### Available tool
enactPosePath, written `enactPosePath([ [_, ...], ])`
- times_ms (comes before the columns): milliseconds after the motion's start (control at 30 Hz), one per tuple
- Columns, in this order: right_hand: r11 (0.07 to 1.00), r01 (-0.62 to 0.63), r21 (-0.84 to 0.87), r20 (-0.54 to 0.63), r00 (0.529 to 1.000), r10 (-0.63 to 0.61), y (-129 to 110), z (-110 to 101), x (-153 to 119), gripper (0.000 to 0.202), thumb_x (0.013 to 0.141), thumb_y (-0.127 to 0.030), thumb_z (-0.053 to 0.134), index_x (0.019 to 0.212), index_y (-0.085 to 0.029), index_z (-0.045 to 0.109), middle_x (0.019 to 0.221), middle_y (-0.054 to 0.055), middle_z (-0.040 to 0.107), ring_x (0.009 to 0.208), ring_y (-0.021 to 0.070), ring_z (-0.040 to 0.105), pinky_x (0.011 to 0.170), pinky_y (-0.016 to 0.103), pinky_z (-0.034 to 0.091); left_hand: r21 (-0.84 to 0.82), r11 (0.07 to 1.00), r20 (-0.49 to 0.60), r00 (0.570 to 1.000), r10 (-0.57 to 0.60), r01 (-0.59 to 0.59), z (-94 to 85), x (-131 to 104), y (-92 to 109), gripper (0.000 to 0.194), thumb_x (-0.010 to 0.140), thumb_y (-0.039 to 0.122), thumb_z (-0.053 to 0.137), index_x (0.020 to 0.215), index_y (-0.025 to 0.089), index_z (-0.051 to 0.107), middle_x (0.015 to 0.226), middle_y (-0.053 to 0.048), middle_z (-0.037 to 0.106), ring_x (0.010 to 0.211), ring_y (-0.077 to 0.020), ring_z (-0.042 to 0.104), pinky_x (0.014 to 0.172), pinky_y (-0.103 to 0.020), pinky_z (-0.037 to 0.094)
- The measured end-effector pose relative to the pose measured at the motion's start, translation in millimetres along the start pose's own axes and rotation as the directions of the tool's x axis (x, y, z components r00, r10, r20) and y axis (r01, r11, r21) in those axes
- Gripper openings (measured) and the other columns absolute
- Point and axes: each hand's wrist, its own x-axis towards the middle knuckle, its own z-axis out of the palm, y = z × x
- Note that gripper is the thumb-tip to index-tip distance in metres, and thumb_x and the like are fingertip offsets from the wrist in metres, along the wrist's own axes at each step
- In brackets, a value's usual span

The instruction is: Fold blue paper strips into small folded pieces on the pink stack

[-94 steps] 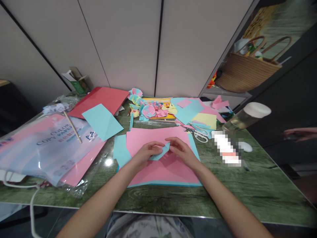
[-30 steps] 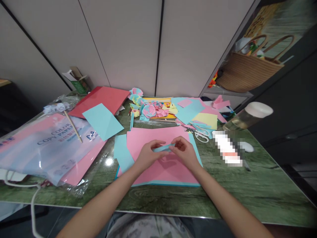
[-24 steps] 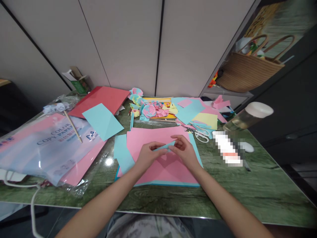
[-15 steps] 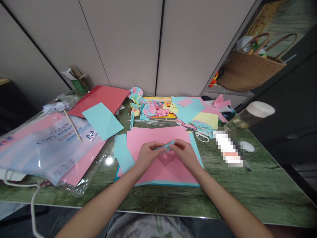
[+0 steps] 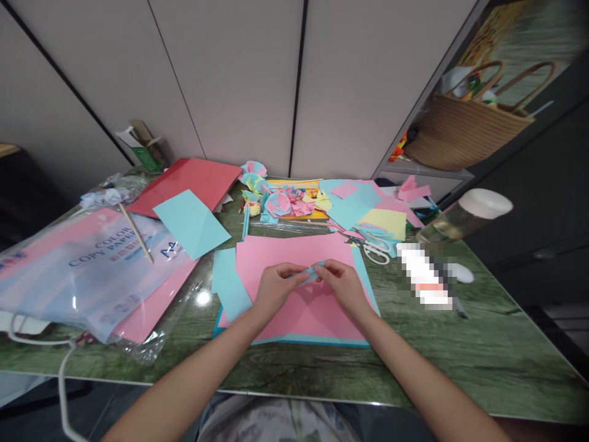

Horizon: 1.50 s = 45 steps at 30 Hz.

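Observation:
A small light blue paper piece (image 5: 314,272) is pinched between my two hands, above a large pink sheet (image 5: 294,316). My left hand (image 5: 280,283) has thumb and fingertips closed on its left end. On its right end, the thumb and fingers of my right hand (image 5: 341,282) are closed too. Fingertips cover part of the piece, so its exact shape is hard to tell. Blue sheets (image 5: 229,283) show beside and beneath the pink one.
Paper flowers (image 5: 278,204) lie at the back, with white-handled scissors (image 5: 377,252) to their right. A bottle (image 5: 460,215) stands at the right. On the left are a plastic paper pack (image 5: 105,270), a red folder (image 5: 188,183) and a blue sheet (image 5: 191,225).
The fingertips of my right hand have shifted slightly on the blue piece. Both hands otherwise stay in nearly the same place.

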Motion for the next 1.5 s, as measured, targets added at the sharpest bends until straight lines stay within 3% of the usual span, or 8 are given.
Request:
enactPosePath([
  [400,0.999,0.035,0.009,0.009,0.999,-0.035,-5.0,4.5,-1.7,0.023,0.073,-0.038,0.052,0.064,-0.018,0.054,0.059,-0.001,0.052,0.057,0.0110,0.047,0.051,0.022,0.037,0.035,0.999,-0.025,1.000,-0.006,0.007,1.7,0.3,-4.5,0.026,0.062,0.036,0.064,0.077,0.015,0.066,0.078,-0.006,0.067,0.074,-0.0187,0.061,0.067,-0.028,0.048],
  [500,0.998,0.049,0.032,0.020,0.999,-0.050,-4.0,4.4,-1.0,0.022,0.075,-0.037,0.051,0.066,-0.018,0.054,0.061,-0.001,0.051,0.057,0.0109,0.048,0.053,0.022,0.038,0.055,0.998,0.009,1.000,0.021,-0.021,0.7,1.1,-5.0,0.026,0.064,0.035,0.063,0.080,0.014,0.064,0.082,-0.007,0.066,0.078,-0.0187,0.060,0.071,-0.029,0.047],
  [633,0.998,0.060,0.035,-0.024,0.998,-0.059,0.0,-1.2,2.6,0.021,0.075,-0.037,0.051,0.067,-0.018,0.055,0.060,-0.002,0.051,0.059,0.0114,0.048,0.056,0.023,0.038,0.061,0.995,0.068,0.995,0.073,-0.077,-2.3,1.3,-0.4,0.049,0.058,0.030,0.069,0.103,0.018,0.056,0.111,-0.009,0.056,0.093,-0.0202,0.057,0.074,-0.029,0.047],
  [700,0.997,0.069,0.026,-0.050,0.997,-0.067,1.6,-4.4,4.7,0.022,0.074,-0.038,0.051,0.068,-0.018,0.056,0.059,-0.002,0.051,0.059,0.0117,0.048,0.056,0.023,0.038,0.049,0.998,0.117,0.993,0.027,-0.033,-3.3,1.2,1.1,0.058,0.057,0.031,0.070,0.110,0.018,0.050,0.108,-0.010,0.058,0.086,-0.0194,0.059,0.070,-0.029,0.047],
  [800,0.997,0.067,0.029,-0.045,0.997,-0.065,2.9,-6.7,6.5,0.024,0.073,-0.041,0.052,0.068,-0.018,0.056,0.059,-0.002,0.052,0.058,0.0123,0.049,0.056,0.024,0.038,0.019,0.999,0.172,0.985,-0.029,0.026,-3.1,0.9,0.3,0.049,0.062,0.035,0.066,0.106,0.016,0.054,0.092,-0.008,0.064,0.074,-0.0168,0.060,0.065,-0.027,0.046],
  [900,0.998,0.063,0.026,-0.045,0.997,-0.062,3.5,-6.3,6.5,0.024,0.073,-0.041,0.052,0.068,-0.018,0.056,0.059,-0.001,0.052,0.059,0.0126,0.049,0.057,0.024,0.039,-0.020,0.998,0.164,0.985,-0.047,0.051,-1.6,0.5,-2.0,0.038,0.064,0.036,0.063,0.097,0.016,0.060,0.093,-0.007,0.064,0.076,-0.0163,0.060,0.061,-0.023,0.044],
  [1133,0.998,0.056,0.034,-0.076,0.996,-0.053,2.1,-4.7,4.9,0.025,0.073,-0.042,0.052,0.067,-0.018,0.055,0.058,-0.001,0.049,0.059,0.0123,0.048,0.057,0.023,0.038,-0.120,0.985,0.166,0.981,-0.103,0.124,1.7,-2.2,-1.0,0.037,0.065,0.034,0.063,0.097,0.016,0.061,0.087,-0.007,0.066,0.073,-0.0159,0.060,0.057,-0.021,0.042],
  [1500,0.998,0.062,0.022,-0.103,0.993,-0.059,4.1,-2.5,2.9,0.025,0.074,-0.041,0.051,0.070,-0.018,0.056,0.060,-0.001,0.050,0.059,0.0123,0.046,0.057,0.023,0.037,-0.249,0.959,0.190,0.977,-0.091,0.138,4.2,-1.4,-5.5,0.032,0.067,0.032,0.061,0.093,0.014,0.061,0.090,-0.007,0.066,0.079,-0.0168,0.061,0.076,-0.029,0.046],
])
